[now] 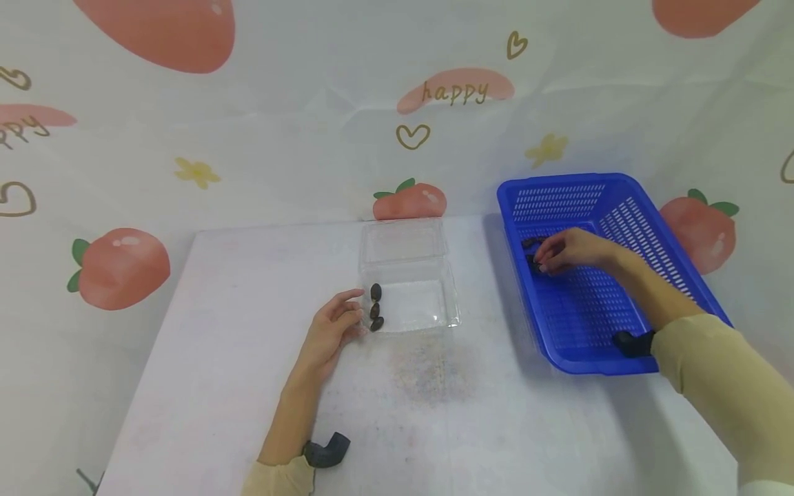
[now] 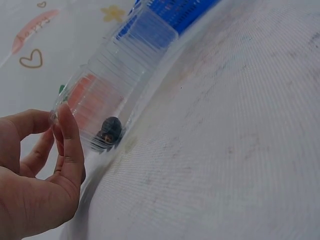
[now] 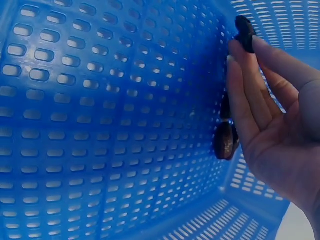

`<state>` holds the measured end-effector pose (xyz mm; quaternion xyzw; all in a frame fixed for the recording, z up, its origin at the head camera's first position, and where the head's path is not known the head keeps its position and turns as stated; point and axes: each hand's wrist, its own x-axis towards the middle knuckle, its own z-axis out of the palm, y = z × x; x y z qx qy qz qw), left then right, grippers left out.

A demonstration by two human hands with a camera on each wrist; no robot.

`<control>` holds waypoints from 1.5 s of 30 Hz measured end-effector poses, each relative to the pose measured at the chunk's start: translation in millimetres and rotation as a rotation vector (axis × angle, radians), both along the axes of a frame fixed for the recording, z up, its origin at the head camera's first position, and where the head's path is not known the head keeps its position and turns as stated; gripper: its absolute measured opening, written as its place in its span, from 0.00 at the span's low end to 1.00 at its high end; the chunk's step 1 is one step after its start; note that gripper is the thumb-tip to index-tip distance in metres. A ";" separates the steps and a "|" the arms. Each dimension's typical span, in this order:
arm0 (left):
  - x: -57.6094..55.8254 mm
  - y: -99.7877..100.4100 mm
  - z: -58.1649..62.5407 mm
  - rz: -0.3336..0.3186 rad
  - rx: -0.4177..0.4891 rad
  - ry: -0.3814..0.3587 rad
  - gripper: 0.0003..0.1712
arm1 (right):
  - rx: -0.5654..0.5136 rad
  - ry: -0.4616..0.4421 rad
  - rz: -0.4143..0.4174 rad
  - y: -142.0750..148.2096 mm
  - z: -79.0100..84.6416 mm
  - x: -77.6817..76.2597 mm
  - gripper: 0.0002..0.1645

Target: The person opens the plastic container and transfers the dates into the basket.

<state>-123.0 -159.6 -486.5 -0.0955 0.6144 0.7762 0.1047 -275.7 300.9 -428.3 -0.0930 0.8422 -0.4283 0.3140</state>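
Note:
My left hand (image 1: 331,331) pinches the left edge of a clear plastic clamshell box (image 1: 451,303), with the lid (image 1: 403,241) folded back behind it. Against the box's left wall lie 3 dark oval nut-like pieces (image 1: 375,293) in a row; in the left wrist view they overlap as a dark clump (image 2: 111,129). Inside a blue basket (image 1: 583,310), my right hand (image 1: 571,251) holds another dark nut-like piece (image 3: 245,32) between thumb and fingertips. More brown pieces (image 3: 225,142) lie close by along the basket's side, partly hidden behind the fingers.
The blue basket's slotted walls rise around the right hand, and the right forearm crosses its right rim (image 1: 676,262). Both stand on a white-covered table (image 1: 248,303). Behind it hangs a printed cloth (image 1: 298,151) with fruit and hearts.

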 end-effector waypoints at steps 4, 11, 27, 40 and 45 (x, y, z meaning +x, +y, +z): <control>0.4 0.7 0.6 0.003 0.003 -0.001 0.25 | 0.053 0.010 -0.012 -1.2 -1.9 0.8 0.16; 0.0 1.9 0.5 0.006 0.007 -0.002 0.25 | 0.138 0.045 -0.001 -0.5 2.8 0.4 0.15; 1.7 1.5 -1.2 -0.001 -0.004 -0.004 0.26 | -0.073 0.047 -0.111 11.7 22.5 7.3 0.25; 0.7 2.2 -1.9 0.003 -0.006 -0.001 0.25 | -0.208 0.180 -0.156 -7.5 56.0 19.0 0.28; -0.1 3.0 -1.0 -0.006 0.001 0.010 0.25 | -0.271 0.225 -0.145 -27.5 73.9 31.8 0.26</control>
